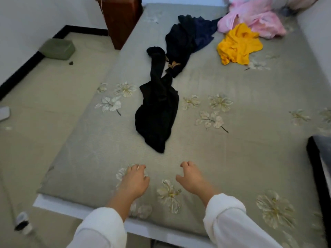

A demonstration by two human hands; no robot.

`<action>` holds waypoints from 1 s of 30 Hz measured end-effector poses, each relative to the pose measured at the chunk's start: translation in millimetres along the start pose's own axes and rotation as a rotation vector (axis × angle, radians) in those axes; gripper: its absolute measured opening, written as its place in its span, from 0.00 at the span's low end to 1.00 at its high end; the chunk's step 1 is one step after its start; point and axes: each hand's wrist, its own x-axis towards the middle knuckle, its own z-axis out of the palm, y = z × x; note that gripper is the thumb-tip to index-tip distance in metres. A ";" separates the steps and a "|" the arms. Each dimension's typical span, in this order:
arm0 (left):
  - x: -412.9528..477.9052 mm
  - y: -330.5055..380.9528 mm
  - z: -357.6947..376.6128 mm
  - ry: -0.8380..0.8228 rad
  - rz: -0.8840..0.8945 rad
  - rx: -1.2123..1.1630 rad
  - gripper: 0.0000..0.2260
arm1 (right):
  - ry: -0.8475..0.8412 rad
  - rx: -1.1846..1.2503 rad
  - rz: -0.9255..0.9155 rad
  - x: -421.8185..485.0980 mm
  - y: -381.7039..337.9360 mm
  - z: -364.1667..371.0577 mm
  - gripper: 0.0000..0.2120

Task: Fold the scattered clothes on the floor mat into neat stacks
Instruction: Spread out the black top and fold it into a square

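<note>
Left hand [135,181]: fingers loosely curled, holding nothing, over the mat [232,158].
Right hand [191,178]: likewise empty, apart from the left.
Black garment [157,113]: crumpled on the mat, beyond both hands, untouched.

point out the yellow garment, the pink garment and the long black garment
yellow garment [239,44], head view, middle of the heap
pink garment [254,17], head view, central folds
long black garment [155,113], head view, wide near part
</note>
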 end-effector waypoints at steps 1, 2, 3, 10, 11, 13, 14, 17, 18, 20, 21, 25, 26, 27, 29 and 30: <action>18.5 -5.0 -5.4 -0.007 -0.011 0.006 0.22 | -0.012 -0.005 0.012 20.2 -1.0 -1.2 0.27; 37.8 -9.9 -9.8 -0.014 -0.019 0.006 0.23 | -0.017 -0.009 0.021 41.7 -2.3 -2.3 0.27; 56.1 -14.6 -13.0 -0.019 -0.024 0.001 0.23 | -0.017 -0.010 0.028 62.7 -4.2 -2.8 0.27; 176.6 -41.4 -21.8 -0.008 -0.105 -0.166 0.27 | 0.076 -0.052 -0.045 184.1 -27.8 8.8 0.37; 193.2 -43.2 -22.1 0.013 -0.140 -0.248 0.28 | 0.089 -0.096 -0.071 197.8 -32.0 12.5 0.40; 224.2 -44.0 -24.5 0.063 -0.195 -0.398 0.31 | 0.079 -0.165 -0.104 220.9 -38.2 20.7 0.43; 237.5 -43.5 -26.0 0.093 -0.201 -0.480 0.32 | 0.060 -0.191 -0.108 229.3 -39.5 25.5 0.43; 272.5 -38.9 -36.4 0.146 -0.208 -0.768 0.35 | 0.070 -0.235 -0.117 240.1 -37.1 37.8 0.29; 283.1 -37.6 -41.1 0.131 -0.240 -0.845 0.36 | 0.094 -0.225 -0.120 239.8 -36.0 39.4 0.22; 298.2 -35.7 -48.8 0.111 -0.308 -0.885 0.28 | 0.101 -0.207 -0.125 238.0 -34.8 38.8 0.15; 300.8 -34.6 -50.3 0.113 -0.307 -0.848 0.19 | 0.090 -0.198 -0.132 237.3 -34.4 36.6 0.14; 267.6 -31.2 -39.1 -0.005 -0.115 -0.706 0.04 | 0.120 -0.014 -0.087 224.0 -32.5 21.0 0.04; 251.7 -34.1 -33.4 -0.075 -0.081 -0.745 0.06 | 0.110 0.007 -0.057 215.3 -30.6 19.2 0.07; 234.8 -38.3 -28.1 -0.137 -0.070 -0.790 0.08 | 0.089 0.007 -0.027 205.7 -27.3 20.0 0.08; 201.2 -49.6 -19.9 -0.190 -0.090 -0.871 0.10 | 0.035 -0.024 0.060 182.6 -19.2 26.9 0.08; 186.2 -56.1 -16.8 -0.191 -0.099 -0.891 0.11 | -0.015 -0.017 0.114 170.2 -15.0 31.7 0.07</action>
